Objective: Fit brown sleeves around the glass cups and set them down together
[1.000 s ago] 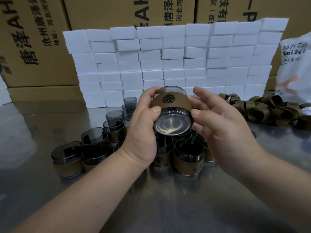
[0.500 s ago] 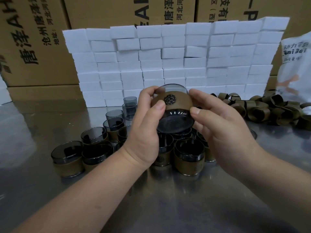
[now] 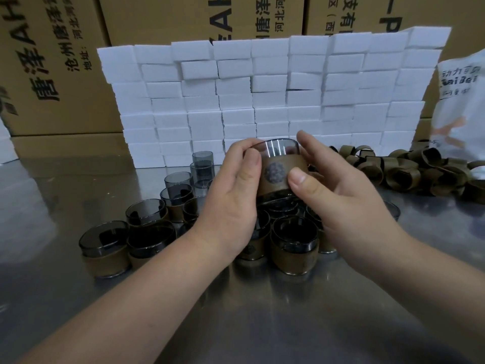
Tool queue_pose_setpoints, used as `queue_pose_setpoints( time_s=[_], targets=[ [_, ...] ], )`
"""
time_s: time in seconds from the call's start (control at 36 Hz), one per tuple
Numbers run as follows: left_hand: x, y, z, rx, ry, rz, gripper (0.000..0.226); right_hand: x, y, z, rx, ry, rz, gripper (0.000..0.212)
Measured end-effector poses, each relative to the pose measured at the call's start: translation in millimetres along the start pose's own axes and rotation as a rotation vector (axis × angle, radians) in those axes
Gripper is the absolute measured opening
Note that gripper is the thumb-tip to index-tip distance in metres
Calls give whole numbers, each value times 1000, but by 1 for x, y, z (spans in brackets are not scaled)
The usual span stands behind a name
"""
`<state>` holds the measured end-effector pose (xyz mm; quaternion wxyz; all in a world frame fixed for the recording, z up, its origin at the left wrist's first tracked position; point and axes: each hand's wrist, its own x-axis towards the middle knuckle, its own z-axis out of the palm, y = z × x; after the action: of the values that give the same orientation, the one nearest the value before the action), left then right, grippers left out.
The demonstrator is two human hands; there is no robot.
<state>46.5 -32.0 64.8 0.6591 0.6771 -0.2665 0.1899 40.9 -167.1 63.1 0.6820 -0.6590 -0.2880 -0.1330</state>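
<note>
Sleeved cups (image 3: 294, 248) left of loose sleeves (image 3: 409, 172), before boxes (image 3: 262, 101).

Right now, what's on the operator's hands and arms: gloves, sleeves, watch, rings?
Nothing worn: left hand and right hand are bare, no gloves. No rings on visible fingers; thumbnails short, unpainted. No sleeves, watch or wristband on left forearm or right forearm, bare to the frame edge.

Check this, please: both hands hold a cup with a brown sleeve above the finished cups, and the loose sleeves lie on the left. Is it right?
One thing is wrong: the head view shows the loose sleeves lying on the right, not the left. The rest is correct.
</note>
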Motion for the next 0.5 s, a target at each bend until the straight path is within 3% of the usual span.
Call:
queue_pose_setpoints(
  time_s=[0.06,0.14,0.22,0.5],
  targets=[
    [-1,2,-1,-26,-39,-3,36,1,1,0,-40,-15,19,82],
    [-1,3,-1,37,-57,31,53,1,1,-2,-100,-26,23,61],
    [-1,4,-1,81,-59,60,53,1,1,-2,-77,-66,5,46],
    [-4,0,1,92,-16,115,45,-5,18,-1,-154,-149,-107,64]
  ],
)
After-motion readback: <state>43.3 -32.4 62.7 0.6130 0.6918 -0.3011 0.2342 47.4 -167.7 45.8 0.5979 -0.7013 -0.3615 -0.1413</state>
